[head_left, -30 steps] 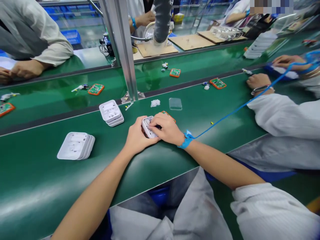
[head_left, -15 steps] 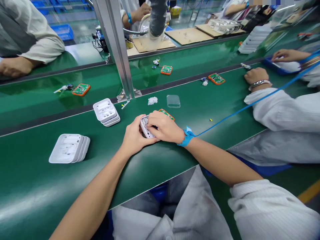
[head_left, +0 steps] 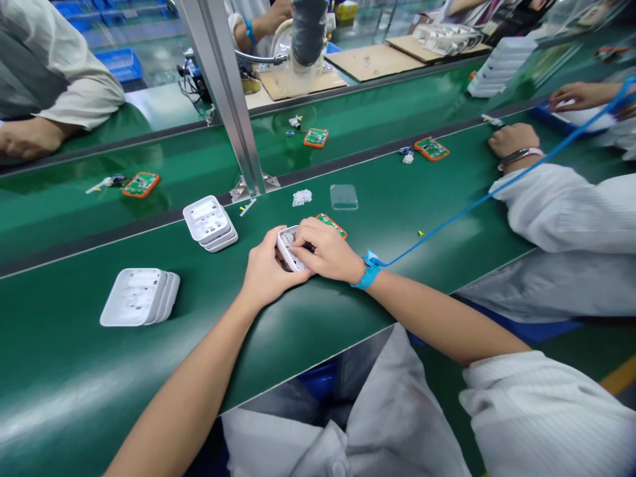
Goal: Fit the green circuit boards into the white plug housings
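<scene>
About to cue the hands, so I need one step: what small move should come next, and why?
Probably a gentle press inside the white casing with the right hand: it is bent down over the casing's open face, while the left hand braces the casing from the side. Whether the right pinches a part is hidden.

The white case [head_left: 285, 242] faces open side up, with the left hand [head_left: 268, 268] around it and right hand [head_left: 328, 252] over it.

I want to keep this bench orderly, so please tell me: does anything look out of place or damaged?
Perhaps: a small yellow piece lies alone on the green bench, right of the right hand, while the small white pieces sit together. I see no clear damage.
</scene>
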Demonstrator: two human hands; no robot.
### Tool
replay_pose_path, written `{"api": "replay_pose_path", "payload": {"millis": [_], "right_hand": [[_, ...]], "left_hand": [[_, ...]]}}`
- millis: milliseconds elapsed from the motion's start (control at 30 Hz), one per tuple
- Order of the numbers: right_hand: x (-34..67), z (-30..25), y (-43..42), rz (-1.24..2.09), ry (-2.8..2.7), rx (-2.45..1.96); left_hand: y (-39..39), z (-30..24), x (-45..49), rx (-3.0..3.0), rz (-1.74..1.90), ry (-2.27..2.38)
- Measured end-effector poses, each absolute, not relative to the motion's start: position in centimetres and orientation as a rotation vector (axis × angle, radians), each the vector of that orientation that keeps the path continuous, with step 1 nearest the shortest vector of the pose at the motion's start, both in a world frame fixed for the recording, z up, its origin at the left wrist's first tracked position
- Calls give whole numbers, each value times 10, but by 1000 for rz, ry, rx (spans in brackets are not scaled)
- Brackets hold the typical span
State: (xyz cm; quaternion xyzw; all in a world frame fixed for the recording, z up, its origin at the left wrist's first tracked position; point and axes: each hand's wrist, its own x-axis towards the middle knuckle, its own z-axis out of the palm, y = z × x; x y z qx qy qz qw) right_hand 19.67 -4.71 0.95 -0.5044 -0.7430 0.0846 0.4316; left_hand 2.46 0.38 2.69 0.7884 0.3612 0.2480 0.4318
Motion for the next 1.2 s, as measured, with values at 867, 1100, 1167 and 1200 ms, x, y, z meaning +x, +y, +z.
{"api": "replay_pose_path", "payload": {"millis": [867,1100,1167,1200], "right_hand": [[230,23,-51,-54,-2242,-1397],[224,19,-50,-440,-2416,-1388],[220,18,-50,-542,-2412,-1393],[219,18,-50,-575,-2402,-1395]], "left_hand": [[14,25,18,1852,631,898],[18,21,15,1833,652,905],[19,20,15,1832,657,896],[19,20,15,1840,655,887]]}}
